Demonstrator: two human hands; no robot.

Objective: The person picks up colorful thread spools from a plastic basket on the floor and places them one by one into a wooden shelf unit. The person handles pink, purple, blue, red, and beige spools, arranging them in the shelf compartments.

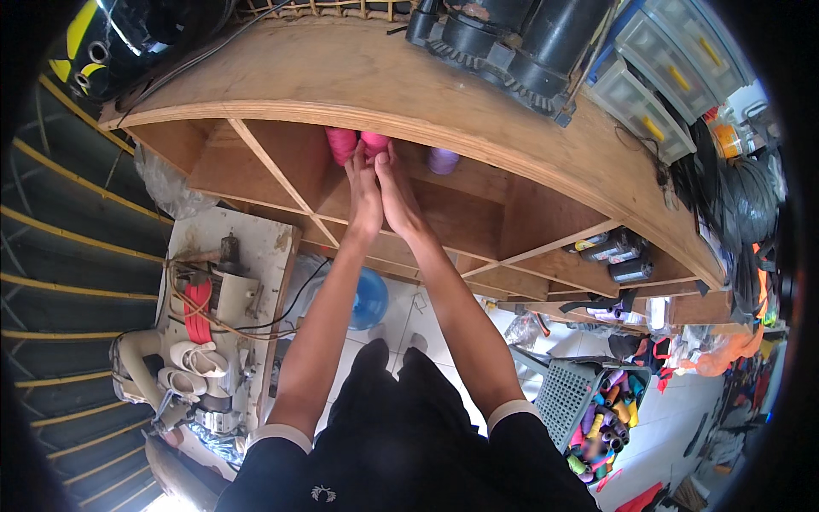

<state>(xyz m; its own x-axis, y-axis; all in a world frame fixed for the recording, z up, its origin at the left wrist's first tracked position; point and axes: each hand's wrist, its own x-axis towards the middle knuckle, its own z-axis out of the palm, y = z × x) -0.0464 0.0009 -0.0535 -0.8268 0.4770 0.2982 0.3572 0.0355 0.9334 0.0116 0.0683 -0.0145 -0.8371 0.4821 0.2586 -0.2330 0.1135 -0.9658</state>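
Wooden shelf (341, 81) — left hand (364, 200) and right hand (398, 196) at pink spools (341, 143) — whether either grip holds, I cannot tell.

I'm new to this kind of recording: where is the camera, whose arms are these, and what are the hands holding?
No robot here: a wide fisheye camera on a person's head looks down, so straight edges bend. The left hand and right hand are the wearer's own. They reach together into a wooden shelf at two pink spools; how firmly they grip is unclear. A purple spool is to their right. Clear drawers sit on top, and a basket of colourful spools is lower right.
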